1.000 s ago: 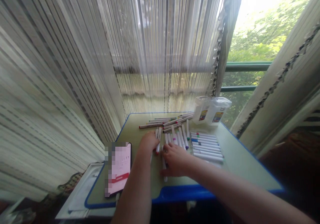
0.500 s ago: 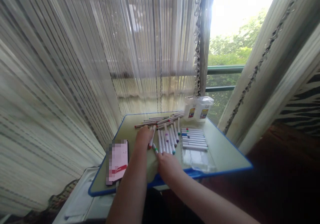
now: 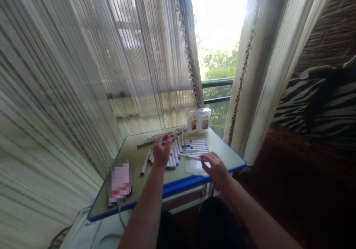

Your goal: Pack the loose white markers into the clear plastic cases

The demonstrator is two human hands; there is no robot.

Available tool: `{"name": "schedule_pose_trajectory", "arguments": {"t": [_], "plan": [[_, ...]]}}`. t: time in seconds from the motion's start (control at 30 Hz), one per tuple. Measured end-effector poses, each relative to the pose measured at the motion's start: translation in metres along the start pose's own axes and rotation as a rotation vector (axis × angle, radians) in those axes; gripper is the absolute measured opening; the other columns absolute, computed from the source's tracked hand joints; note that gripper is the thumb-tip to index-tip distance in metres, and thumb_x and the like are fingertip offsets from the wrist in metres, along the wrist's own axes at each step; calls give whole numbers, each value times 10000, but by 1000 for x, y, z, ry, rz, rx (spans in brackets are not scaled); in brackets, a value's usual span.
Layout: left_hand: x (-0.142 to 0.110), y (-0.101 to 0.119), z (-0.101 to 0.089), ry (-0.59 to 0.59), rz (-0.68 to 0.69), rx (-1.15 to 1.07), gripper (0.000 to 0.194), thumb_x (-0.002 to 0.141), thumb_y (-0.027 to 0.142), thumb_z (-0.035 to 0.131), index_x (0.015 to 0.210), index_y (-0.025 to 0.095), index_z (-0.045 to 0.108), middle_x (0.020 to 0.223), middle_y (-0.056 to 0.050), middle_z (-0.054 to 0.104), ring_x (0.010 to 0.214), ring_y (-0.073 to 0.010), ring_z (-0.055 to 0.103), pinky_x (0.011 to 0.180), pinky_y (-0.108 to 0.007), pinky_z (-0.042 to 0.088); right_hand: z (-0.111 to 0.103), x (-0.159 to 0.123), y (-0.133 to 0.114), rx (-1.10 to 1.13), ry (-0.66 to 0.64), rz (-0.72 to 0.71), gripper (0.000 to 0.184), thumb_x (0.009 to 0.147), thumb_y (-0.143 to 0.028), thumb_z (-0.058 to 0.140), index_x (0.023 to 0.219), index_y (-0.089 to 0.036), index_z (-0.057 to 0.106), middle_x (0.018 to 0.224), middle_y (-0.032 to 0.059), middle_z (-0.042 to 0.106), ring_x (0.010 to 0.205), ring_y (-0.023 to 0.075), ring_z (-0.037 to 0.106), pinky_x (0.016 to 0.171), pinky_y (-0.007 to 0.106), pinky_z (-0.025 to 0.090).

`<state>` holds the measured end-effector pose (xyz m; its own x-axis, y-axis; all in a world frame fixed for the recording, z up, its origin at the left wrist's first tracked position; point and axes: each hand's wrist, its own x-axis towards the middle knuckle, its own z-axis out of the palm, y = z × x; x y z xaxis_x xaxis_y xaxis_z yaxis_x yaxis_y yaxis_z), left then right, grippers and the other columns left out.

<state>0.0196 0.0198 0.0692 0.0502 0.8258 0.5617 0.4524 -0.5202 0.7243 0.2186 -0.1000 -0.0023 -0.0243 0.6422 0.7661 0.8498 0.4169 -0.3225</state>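
My right hand (image 3: 217, 166) pinches a white marker (image 3: 191, 156) with a green band near its left end. The marker lies level above the clear plastic tray (image 3: 194, 166), where a row of white markers (image 3: 197, 148) rests side by side. My left hand (image 3: 162, 149) hovers over the loose white markers (image 3: 174, 155), its fingers loosely bent and apart, with nothing visible in them. It hides part of that group. Just left of it, a dark-tipped marker (image 3: 146, 162) lies at a slant.
Two clear plastic cases (image 3: 198, 120) stand at the table's back right. Several more markers (image 3: 151, 139) lie along the back. A phone (image 3: 119, 184) with a cable lies at the left of the blue-edged table (image 3: 133, 182). Curtains (image 3: 144, 75) hang behind.
My right hand has lifted the green-banded marker and carried it right, over the tray. My left hand has risen off the markers. The dark-tipped marker now shows left of it. The view has shifted.
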Motion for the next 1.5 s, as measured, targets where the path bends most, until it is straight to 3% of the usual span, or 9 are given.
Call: {"name": "schedule_pose_trajectory", "arguments": {"t": [0.17, 0.33, 0.5, 0.8, 0.97, 1.1, 1.2, 1.3, 1.5], "plan": [[-13, 4, 37, -422, 286, 132, 410, 861, 419, 502, 1186, 190, 603, 1194, -82, 636, 1048, -187, 605, 883, -283, 484, -25, -2, 44, 86, 99, 188, 233, 791, -230, 506, 947, -150, 659, 805, 83, 681, 739, 199, 599, 741, 377, 511], [-27, 5, 47, -554, 332, 222, 339, 877, 356, 475, 1127, 197, 641, 976, -55, 708, 857, -159, 643, 837, -270, 479, -34, -5, 56, 433, 21, 456, 319, 744, -404, 588, 895, -145, 695, 804, 77, 709, 668, 174, 621, 668, 333, 518], [-43, 15, 47, -520, 325, 146, 479, 818, 391, 579, 1240, 167, 552, 995, -62, 702, 787, -149, 628, 800, -275, 492, -36, -5, 53, 604, 37, 502, 395, 671, -437, 665, 900, -118, 708, 764, 74, 708, 668, 165, 621, 676, 315, 504], [-37, 31, 50, -513, 177, -203, 610, 803, 514, 551, 1277, 137, 485, 895, -79, 693, 705, -147, 623, 616, -249, 503, -54, 3, 38, 475, 118, 393, 340, 706, -429, 639, 891, -152, 708, 751, 53, 689, 625, 140, 578, 629, 291, 489], [-13, 10, 59, -551, 158, -141, 481, 756, 495, 600, 1070, 130, 618, 793, -68, 691, 604, -127, 588, 543, -231, 473, -32, 10, 58, 641, 103, 438, 411, 674, -444, 678, 958, -146, 670, 778, 63, 699, 665, 161, 635, 665, 320, 530], [2, -3, 66, -452, 237, -107, 500, 753, 458, 615, 1147, 150, 597, 844, -59, 695, 544, -96, 539, 521, -215, 452, -17, 11, 77, 714, 163, 504, 422, 625, -459, 714, 905, -152, 641, 814, 68, 701, 730, 174, 653, 711, 332, 532], [5, -10, 70, -480, 297, -66, 494, 761, 440, 622, 1182, 184, 599, 880, -45, 704, 530, -82, 513, 537, -209, 449, -12, 8, 84, 760, 204, 577, 466, 596, -492, 732, 912, -168, 620, 831, 67, 703, 765, 183, 661, 723, 333, 531], [3, -17, 71, -503, 345, 21, 375, 815, 415, 569, 1098, 190, 669, 843, -45, 710, 537, -84, 509, 583, -216, 455, -11, 4, 87, 770, 143, 627, 455, 602, -497, 735, 910, -180, 626, 862, 70, 712, 808, 195, 669, 741, 337, 528], [-2, -24, 71, -555, 466, 201, 462, 797, 417, 610, 1218, 228, 609, 980, -42, 709, 675, -132, 602, 759, -259, 481, -14, 1, 86, 678, 19, 686, 393, 623, -481, 730, 862, -178, 658, 872, 64, 719, 836, 201, 662, 747, 327, 511]]}}
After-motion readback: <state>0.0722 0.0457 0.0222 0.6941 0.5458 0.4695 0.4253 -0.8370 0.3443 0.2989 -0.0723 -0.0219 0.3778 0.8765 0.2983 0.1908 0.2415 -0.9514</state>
